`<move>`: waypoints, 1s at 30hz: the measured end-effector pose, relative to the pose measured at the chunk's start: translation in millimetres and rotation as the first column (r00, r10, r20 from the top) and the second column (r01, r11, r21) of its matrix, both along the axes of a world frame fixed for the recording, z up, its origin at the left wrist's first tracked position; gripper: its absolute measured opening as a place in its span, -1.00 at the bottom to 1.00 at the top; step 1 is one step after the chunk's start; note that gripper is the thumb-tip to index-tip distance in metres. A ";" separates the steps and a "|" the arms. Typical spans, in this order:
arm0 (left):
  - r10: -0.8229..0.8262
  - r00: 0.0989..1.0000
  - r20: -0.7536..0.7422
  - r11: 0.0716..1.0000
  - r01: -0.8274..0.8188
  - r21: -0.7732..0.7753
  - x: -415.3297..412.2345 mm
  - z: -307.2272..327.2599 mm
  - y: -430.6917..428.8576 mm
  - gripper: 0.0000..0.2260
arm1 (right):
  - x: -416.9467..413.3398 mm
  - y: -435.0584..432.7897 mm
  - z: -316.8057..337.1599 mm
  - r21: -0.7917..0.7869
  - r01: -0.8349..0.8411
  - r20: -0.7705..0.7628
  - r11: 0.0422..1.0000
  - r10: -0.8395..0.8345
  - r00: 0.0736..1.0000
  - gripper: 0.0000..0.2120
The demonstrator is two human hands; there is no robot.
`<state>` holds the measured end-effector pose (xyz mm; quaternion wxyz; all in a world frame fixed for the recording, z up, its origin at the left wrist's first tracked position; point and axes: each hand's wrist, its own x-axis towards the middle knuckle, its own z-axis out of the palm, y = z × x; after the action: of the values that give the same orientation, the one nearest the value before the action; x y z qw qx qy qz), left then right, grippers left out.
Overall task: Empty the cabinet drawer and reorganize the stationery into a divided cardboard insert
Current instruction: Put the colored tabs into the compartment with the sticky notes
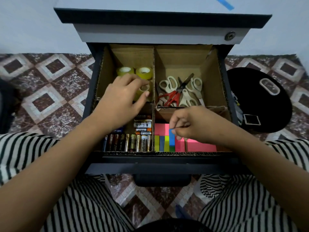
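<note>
The open drawer (160, 160) holds a cardboard insert (154, 64) with four compartments. In the far left one stand two yellowish tape rolls (134, 72), and my left hand (122, 99) grips a third tape roll (143, 88) in front of them. Several scissors (179, 92) lie in the far right compartment. Batteries (133, 139) fill the near left one. The near right one holds pink sticky notes (199, 145) and coloured flag strips (163, 143). My right hand (192, 127) pinches a blue flag strip (171, 137) there.
A black round bag (260, 104) lies on the patterned tile floor (50, 91) right of the cabinet. The drawer handle (162, 180) points at my striped-trousered legs (80, 206). A white wall (25, 22) stands behind the cabinet.
</note>
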<state>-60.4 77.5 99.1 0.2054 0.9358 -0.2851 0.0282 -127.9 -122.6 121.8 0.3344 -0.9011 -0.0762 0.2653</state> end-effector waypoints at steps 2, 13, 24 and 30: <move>0.012 0.999 -0.048 1.000 -0.012 0.016 -0.2 -2.0 -0.6 -0.52 | 0.2 0.8 -3.8 -0.050 -0.027 -0.023 0.998 0.026 0.999 -0.82; 0.040 0.993 -0.110 0.996 -0.031 0.084 0.1 -4.9 -6.3 -0.57 | 4.1 2.5 -26.9 -0.172 -0.035 -0.049 0.984 0.027 0.998 -0.94; 0.036 0.994 -0.106 0.997 -0.029 0.068 0.0 -6.8 -5.6 -0.55 | 3.8 4.5 -38.4 -0.225 -0.047 -0.010 0.973 0.046 0.999 -0.95; 0.040 0.992 -0.117 0.997 -0.032 0.070 0.0 -6.1 -7.0 -0.55 | 3.0 3.5 -36.5 -0.207 -0.051 0.029 0.977 0.058 0.998 -0.92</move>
<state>-60.4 70.5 93.0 0.1894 0.9473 -0.2562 -0.0331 -124.8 -119.1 85.3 0.2305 -0.9329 -0.0787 0.2652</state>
